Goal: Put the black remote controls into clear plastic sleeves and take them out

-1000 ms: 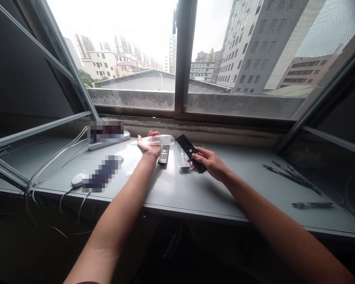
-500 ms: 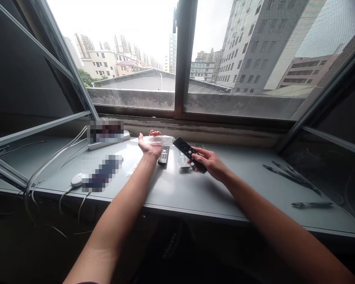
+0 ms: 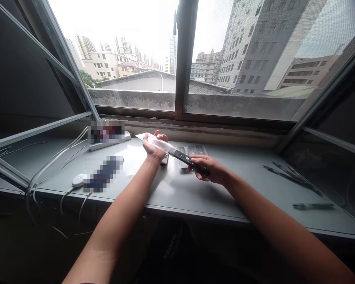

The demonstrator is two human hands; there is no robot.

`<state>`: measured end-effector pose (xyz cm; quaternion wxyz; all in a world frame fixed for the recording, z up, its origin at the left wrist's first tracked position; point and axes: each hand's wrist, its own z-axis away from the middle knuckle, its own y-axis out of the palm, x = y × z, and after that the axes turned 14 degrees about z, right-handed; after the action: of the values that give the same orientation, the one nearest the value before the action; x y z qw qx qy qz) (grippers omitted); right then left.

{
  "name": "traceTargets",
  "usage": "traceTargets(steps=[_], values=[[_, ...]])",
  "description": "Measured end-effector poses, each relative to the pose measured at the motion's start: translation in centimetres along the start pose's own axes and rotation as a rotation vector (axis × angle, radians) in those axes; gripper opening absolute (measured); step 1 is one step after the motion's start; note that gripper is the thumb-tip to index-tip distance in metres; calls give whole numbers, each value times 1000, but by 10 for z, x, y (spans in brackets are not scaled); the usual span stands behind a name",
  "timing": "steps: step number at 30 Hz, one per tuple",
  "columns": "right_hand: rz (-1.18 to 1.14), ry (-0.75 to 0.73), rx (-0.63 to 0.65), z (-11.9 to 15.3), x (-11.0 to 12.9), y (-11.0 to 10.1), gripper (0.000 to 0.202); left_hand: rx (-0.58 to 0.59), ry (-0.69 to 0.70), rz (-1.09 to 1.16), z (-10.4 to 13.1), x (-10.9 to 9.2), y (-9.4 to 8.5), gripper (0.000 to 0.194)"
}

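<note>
My left hand (image 3: 154,145) is closed round a clear plastic sleeve (image 3: 163,145) above the desk. A black remote (image 3: 183,158) lies slanted in my right hand (image 3: 207,167), its far end at the mouth of the sleeve. Whether that end is inside the plastic is hard to tell. Under my left wrist, a second remote (image 3: 165,159) rests on the desk, partly hidden. Behind my right hand lie remotes in clear wrapping (image 3: 183,165).
A blurred-out dark object (image 3: 103,174) and a white round device (image 3: 77,180) with cables are at left, near a white power strip (image 3: 109,142). Several pens (image 3: 292,177) lie at right. A window stands behind the desk (image 3: 195,201).
The sleeve has tilted, its right end dropping towards the remote. My right hand has lowered slightly and flattened the remote's angle. My left hand has shifted a little right.
</note>
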<state>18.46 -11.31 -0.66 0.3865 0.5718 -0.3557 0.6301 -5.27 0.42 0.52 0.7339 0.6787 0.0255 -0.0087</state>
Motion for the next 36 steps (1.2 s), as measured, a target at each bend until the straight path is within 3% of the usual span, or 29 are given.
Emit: traceTargets(steps=[9, 13, 23, 25, 31, 36], values=[[-74, -61, -40, -5, -6, -1, 49, 142, -158, -40, 10, 11, 4, 31], [-62, -125, -98, -9, -10, -1, 46, 256, -271, -173, 19, 21, 2, 27], [-12, -170, -133, -13, -14, 7, 83, 466, -493, -608, 26, 42, -16, 28], [-18, -173, -102, -13, -15, 7, 78, 457, -476, -596, 24, 41, -16, 27], [138, -65, 11, -11, -18, 8, 35, 350, -334, -370, 19, 37, -5, 17], [128, -68, 3, -13, -20, 10, 38, 353, -327, -402, 23, 40, -7, 18]])
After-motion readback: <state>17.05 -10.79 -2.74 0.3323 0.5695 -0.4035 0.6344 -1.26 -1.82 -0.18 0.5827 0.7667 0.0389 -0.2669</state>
